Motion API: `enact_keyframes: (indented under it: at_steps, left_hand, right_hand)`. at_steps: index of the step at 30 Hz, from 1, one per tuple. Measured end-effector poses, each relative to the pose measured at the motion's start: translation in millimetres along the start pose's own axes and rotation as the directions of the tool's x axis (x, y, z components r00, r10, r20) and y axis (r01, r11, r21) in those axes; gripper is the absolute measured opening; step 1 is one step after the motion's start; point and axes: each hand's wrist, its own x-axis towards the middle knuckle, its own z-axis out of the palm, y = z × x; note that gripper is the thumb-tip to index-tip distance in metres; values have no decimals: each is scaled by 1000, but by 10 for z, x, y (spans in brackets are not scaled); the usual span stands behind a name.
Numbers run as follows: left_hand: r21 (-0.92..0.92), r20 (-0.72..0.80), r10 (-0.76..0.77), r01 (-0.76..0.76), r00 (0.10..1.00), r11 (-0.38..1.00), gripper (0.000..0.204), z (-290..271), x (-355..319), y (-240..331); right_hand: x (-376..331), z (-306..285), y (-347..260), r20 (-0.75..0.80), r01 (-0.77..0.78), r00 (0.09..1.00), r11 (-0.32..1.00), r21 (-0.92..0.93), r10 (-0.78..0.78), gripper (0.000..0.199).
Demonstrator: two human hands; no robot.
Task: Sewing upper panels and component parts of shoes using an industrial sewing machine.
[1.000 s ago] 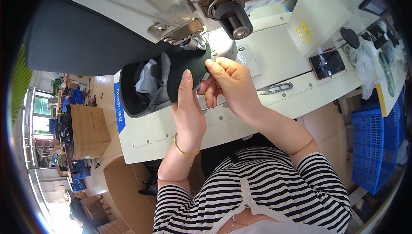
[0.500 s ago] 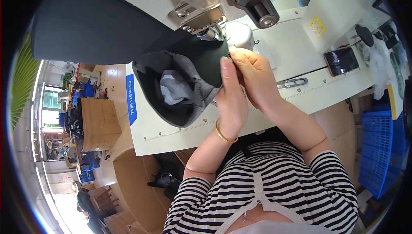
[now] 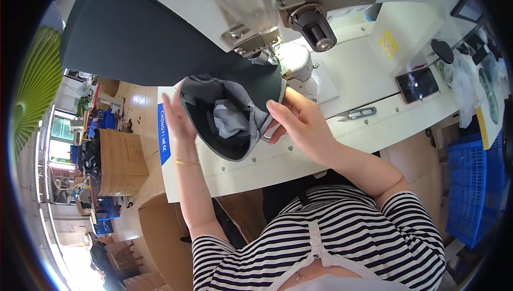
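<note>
A dark grey fabric piece (image 3: 230,144), rounded and open like a pouch with pale grey cloth inside, hangs in front of the sewing machine (image 3: 256,45). Its upper part reaches the machine's needle area, where the lit metal parts hide the exact contact. My right hand (image 3: 304,125) holds the right edge of the fabric, thumb in front and some fingers behind it. At the opposite side, my left hand (image 3: 179,120) is open beside the pouch's left rim, slightly blurred; whether it touches the rim I cannot tell.
Thread snips (image 3: 358,113) and a phone (image 3: 417,85) lie on the white table (image 3: 246,176) to the right. Beyond them are clear plastic bags (image 3: 462,85). A blue crate (image 3: 470,184) stands at right, a cardboard box (image 3: 123,163) at left. A dark panel (image 3: 133,34) hangs at upper left.
My left hand has left the fabric's right edge and moved left to the pouch's far side. My right hand has shifted down slightly along the edge.
</note>
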Motion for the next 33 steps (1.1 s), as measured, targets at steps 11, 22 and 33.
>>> enact_keyframes:
  at_steps: [11, 22, 33]
  left_hand:
    - [339, -63, 208, -175, 976, 924, 32, 526, -308, 275]
    - [519, -133, 416, -294, 900, 802, 30, 687, -415, 276]
    - [559, -125, 513, -368, 849, 743, 32, 1044, -525, 231]
  right_hand:
    - [6, -111, 70, 79, -66, 996, 977, 203, 51, 27]
    - [-93, -99, 78, 53, 62, 997, 996, -70, -59, 29]
    - [62, -200, 10, -64, 13, 998, 988, -155, -23, 32]
